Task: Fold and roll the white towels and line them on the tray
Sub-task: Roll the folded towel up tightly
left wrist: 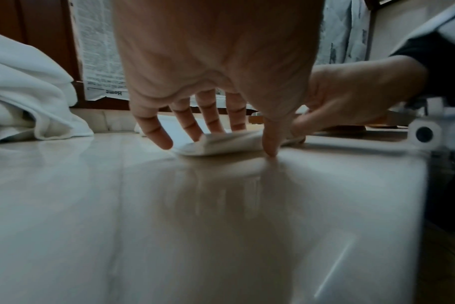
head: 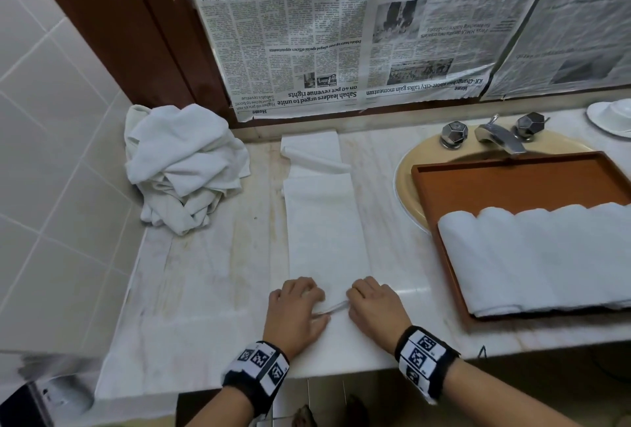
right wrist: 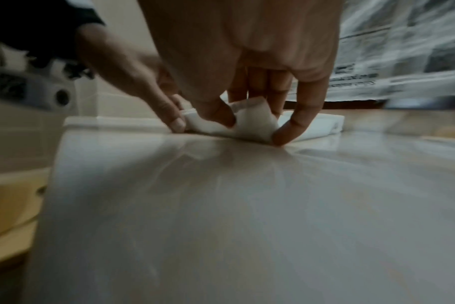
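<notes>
A long white towel (head: 326,228), folded into a narrow strip, lies lengthwise on the marble counter. Both hands are at its near end. My left hand (head: 297,307) has its fingers behind the lifted end and its thumb in front, seen close in the left wrist view (left wrist: 237,139). My right hand (head: 370,303) pinches the same end, bunched between thumb and fingers (right wrist: 252,123). The strip's far end (head: 310,150) has a loose flap turned over. At the right, a brown wooden tray (head: 505,162) holds several rolled white towels (head: 546,256) in a row.
A heap of unfolded white towels (head: 181,160) sits in the back left corner against the tiled wall. The tray rests over a beige sink (head: 406,170) with a metal faucet (head: 502,136). A white dish (head: 611,117) stands far right. Newspaper (head: 324,33) covers the mirror behind.
</notes>
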Demonstrator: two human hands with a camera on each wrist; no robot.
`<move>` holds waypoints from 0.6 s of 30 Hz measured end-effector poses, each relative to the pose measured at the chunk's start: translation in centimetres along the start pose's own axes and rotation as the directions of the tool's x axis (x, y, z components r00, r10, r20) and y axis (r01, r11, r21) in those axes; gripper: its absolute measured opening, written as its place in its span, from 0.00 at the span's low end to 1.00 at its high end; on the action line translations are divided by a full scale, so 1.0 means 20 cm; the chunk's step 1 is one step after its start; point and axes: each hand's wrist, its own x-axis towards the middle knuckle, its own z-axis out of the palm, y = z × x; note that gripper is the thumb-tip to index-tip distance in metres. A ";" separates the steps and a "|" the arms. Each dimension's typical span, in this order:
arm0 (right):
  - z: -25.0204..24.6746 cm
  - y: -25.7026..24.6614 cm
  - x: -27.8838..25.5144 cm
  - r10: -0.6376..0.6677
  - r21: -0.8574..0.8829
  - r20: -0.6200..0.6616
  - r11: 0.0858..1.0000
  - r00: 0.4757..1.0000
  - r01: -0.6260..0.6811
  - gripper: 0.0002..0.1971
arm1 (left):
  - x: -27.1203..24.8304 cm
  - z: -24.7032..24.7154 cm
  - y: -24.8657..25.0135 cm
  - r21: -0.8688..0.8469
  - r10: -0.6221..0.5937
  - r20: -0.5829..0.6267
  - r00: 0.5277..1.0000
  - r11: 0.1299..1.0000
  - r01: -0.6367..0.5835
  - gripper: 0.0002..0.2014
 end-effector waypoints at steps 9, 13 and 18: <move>-0.15 0.11 0.02 0.138 0.459 0.160 0.866 0.977 -0.197 0.13 | -0.01 -0.05 0.01 -0.306 -0.171 -0.002 0.985 0.938 0.162 0.26; -0.13 0.12 -0.01 0.117 0.416 0.156 0.893 0.981 -0.172 0.13 | 0.00 -0.08 0.00 -0.393 -0.208 -0.048 0.977 0.903 0.173 0.16; -0.07 0.13 0.00 0.222 0.517 0.081 0.824 0.972 -0.231 0.12 | 0.01 -0.05 -0.01 -0.459 -0.320 -0.113 0.941 0.857 0.236 0.05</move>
